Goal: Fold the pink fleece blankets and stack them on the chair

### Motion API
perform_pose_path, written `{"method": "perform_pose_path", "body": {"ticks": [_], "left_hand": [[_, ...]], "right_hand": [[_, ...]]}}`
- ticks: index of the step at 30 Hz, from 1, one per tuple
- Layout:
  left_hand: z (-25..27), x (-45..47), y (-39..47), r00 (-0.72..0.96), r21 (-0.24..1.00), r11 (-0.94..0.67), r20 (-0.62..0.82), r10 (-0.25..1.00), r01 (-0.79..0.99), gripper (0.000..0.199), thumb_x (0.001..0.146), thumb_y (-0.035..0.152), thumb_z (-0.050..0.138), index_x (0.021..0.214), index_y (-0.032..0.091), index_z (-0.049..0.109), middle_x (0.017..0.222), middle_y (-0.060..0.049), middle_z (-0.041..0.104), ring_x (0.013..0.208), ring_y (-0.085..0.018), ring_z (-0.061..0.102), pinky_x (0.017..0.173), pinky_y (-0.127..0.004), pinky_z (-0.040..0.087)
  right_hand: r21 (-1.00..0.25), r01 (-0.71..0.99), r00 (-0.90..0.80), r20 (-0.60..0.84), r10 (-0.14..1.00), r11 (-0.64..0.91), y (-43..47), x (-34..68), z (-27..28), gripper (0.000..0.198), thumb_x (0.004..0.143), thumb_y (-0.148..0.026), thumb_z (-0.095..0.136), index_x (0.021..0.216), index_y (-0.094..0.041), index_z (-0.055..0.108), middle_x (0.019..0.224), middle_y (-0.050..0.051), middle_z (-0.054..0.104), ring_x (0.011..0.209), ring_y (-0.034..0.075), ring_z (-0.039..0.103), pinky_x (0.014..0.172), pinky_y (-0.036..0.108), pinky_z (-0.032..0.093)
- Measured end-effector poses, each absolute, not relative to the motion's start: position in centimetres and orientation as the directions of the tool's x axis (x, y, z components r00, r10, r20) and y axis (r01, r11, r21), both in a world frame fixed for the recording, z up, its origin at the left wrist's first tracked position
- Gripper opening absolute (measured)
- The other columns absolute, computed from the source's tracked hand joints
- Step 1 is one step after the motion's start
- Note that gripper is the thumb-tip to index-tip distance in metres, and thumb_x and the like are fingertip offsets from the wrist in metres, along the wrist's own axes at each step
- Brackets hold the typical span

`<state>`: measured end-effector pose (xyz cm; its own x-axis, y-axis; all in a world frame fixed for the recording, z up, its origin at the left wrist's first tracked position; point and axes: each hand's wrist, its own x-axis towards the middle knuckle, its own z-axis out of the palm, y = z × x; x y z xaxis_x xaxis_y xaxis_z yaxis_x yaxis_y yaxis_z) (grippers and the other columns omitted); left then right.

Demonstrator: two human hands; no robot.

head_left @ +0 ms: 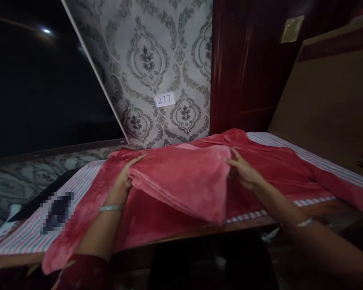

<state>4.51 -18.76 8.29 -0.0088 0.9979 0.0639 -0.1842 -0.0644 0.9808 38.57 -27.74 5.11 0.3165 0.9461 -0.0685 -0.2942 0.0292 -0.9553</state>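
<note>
A folded, pinkish-red plush garment (181, 177) is stretched between my two hands, its near right corner hanging down. My left hand (127, 172) grips its left edge, thumb on top. At the upper right corner, my right hand (243, 170) pinches the cloth. Beneath lies a darker red plush long-sleeved top (275, 171), spread wide, with one sleeve (340, 187) reaching right and another (66, 237) hanging over the front edge at left. Whether the folded garment is a separate piece I cannot tell.
A striped cloth (87, 179) covers the table (15, 261). A large dark screen (48, 88) stands at left, a cardboard box (329, 104) at right. Behind are patterned wallpaper (151, 44), a paper label reading 277 (165, 99) and a dark red wooden panel (242, 72). A blurred-out patch covers something at left.
</note>
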Motion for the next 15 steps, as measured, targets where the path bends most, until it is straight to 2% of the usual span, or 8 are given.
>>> {"method": "perform_pose_path", "body": {"ticks": [3, 5, 7, 10, 15], "left_hand": [[6.5, -0.1, -20.8, -0.036, 0.972, 0.073, -0.083, 0.996, -0.223, 0.026, 0.09, 0.037, 0.067, 0.105, 0.016, 0.069, 0.099, -0.007, 0.072, 0.096, -0.025, 0.068, 0.087, -0.041, 0.057], [4.7, -2.5, -22.4, -0.014, 0.935, 0.211, -0.224, 0.974, -0.286, 0.019, 0.085, 0.035, 0.067, 0.093, 0.018, 0.068, 0.083, -0.006, 0.072, 0.086, -0.026, 0.07, 0.083, -0.041, 0.058], [2.8, -4.0, -23.9, 0.036, 0.873, 0.304, -0.315, 0.948, -0.382, 0.018, 0.082, 0.035, 0.067, 0.091, 0.019, 0.066, 0.084, -0.007, 0.073, 0.081, -0.025, 0.071, 0.082, -0.043, 0.059], [0.6, -4.2, -26.1, 0.101, 0.783, 0.342, -0.341, 0.934, -0.519, 0.02, 0.079, 0.035, 0.069, 0.092, 0.021, 0.063, 0.095, -0.009, 0.075, 0.085, -0.024, 0.073, 0.087, -0.043, 0.059], [-0.9, -0.9, -29.0, 0.195, 0.735, 0.408, -0.362, 0.912, -0.541, 0.031, 0.081, 0.042, 0.072, 0.104, 0.022, 0.068, 0.102, -0.01, 0.076, 0.1, -0.027, 0.072, 0.096, -0.045, 0.057]], "right_hand": [[-0.9, -0.42, 0.199, -0.214, 0.956, -0.114, -31.0, 33.6, 1.7, 0.117, 0.071, -0.028, 0.078, 0.158, -0.048, 0.003, 0.12, 0.0, 0.068, 0.084, 0.02, 0.071, 0.072, 0.039, 0.062], [-0.865, -0.472, 0.182, -0.283, 0.942, -0.169, -32.2, 31.7, -0.2, 0.119, 0.068, -0.029, 0.08, 0.158, -0.048, 0.004, 0.12, 0.001, 0.068, 0.083, 0.021, 0.071, 0.073, 0.04, 0.062], [-0.847, -0.499, 0.199, -0.319, 0.926, -0.184, -32.6, 30.9, -1.4, 0.115, 0.067, -0.028, 0.079, 0.157, -0.048, 0.01, 0.114, 0.0, 0.069, 0.078, 0.019, 0.07, 0.073, 0.038, 0.061], [-0.827, -0.526, 0.2, -0.349, 0.915, -0.2, -32.4, 31.0, -1.6, 0.103, 0.071, -0.032, 0.075, 0.155, -0.048, 0.017, 0.109, 0.0, 0.069, 0.075, 0.019, 0.069, 0.073, 0.037, 0.059], [-0.867, -0.476, 0.26, -0.295, 0.919, -0.144, -30.9, 33.2, -1.6, 0.075, 0.082, -0.046, 0.066, 0.146, -0.049, 0.027, 0.121, 0.001, 0.068, 0.084, 0.021, 0.069, 0.077, 0.039, 0.058]]}}
